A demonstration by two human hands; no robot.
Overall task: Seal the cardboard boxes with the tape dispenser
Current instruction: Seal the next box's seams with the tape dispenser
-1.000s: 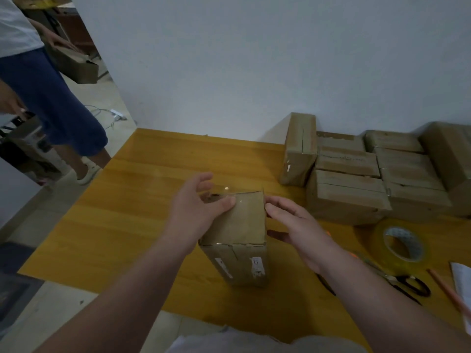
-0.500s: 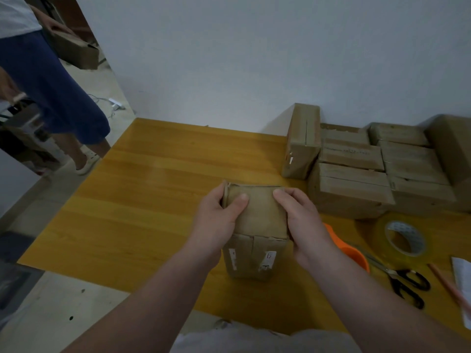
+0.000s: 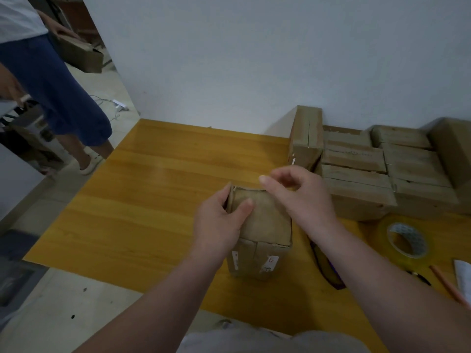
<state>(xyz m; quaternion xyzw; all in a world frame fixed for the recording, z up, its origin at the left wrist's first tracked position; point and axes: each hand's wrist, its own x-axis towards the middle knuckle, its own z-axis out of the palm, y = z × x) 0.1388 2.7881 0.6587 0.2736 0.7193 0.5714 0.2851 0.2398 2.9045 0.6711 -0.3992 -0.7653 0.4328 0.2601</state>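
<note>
Head view: a small cardboard box [image 3: 265,220] stands on end near the front edge of the yellow wood-grain table [image 3: 153,200]. It is matt brown and creased; its end flaps face us, with two small white labels. The left hand [image 3: 219,225] grips the box from the left, thumb flat on the top face, fingers wrapped over the left edge. The right hand [image 3: 300,197] hovers over the far right corner, fingers curled and thumb drawn toward the forefinger; we cannot tell whether it pinches anything. A tape roll [image 3: 382,235], glossy and translucent yellow with a printed white core, lies flat on the table to the right, apart from both hands. Behind it a stack of rectangular boxes [image 3: 356,174] sits against the pale wall, with one upright box [image 3: 305,133] at its left end. A reddish pencil [image 3: 448,286] lies at the right edge.
</note>
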